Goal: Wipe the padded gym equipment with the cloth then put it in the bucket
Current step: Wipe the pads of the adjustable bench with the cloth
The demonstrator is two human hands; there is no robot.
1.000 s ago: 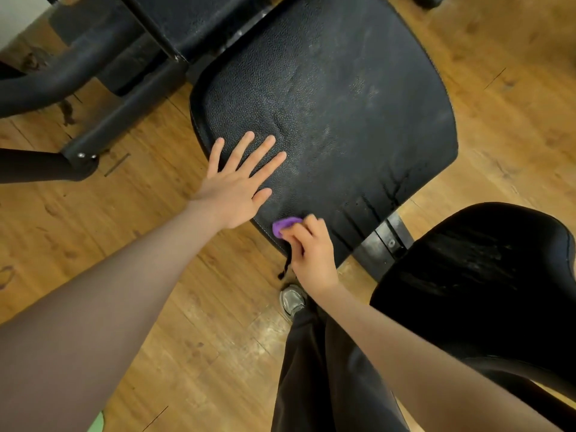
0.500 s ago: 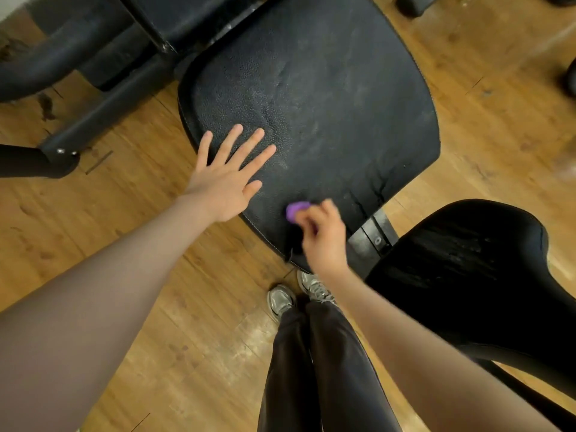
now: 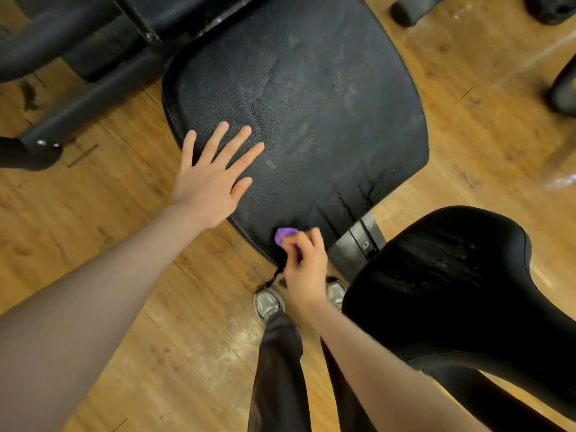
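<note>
From the head view, no bucket or other container showed. One large black padded seat [image 3: 296, 120] filled the upper middle, its grained skin scuffed pale across the centre and cracked near its near right corner. One purple cloth [image 3: 285, 234] sat bunched at the pad's near edge, close to that corner, pinched in the curled fingers of the right hand [image 3: 304, 269]; most of the cloth was hidden under the fingers, and a dark strand hung below the hand toward the floor. The left hand [image 3: 212, 179] lay flat on the pad near its left edge, fingers straight and spread wide, holding nothing, well apart from the cloth. A second black pad [image 3: 452, 291], narrower and shiny, stood at the right, joined to the first by a metal bracket [image 3: 358, 244] with a bolt. Two grey shoes [image 3: 268, 302] and dark trousers [image 3: 277, 369] showed below the hands. The floor [image 3: 124, 244] was worn wooden planking, stained in places. Black tubular frame bars [image 3: 78, 104] lay at the upper left, and dark rounded shapes sat at the upper right, too cropped to tell.
</note>
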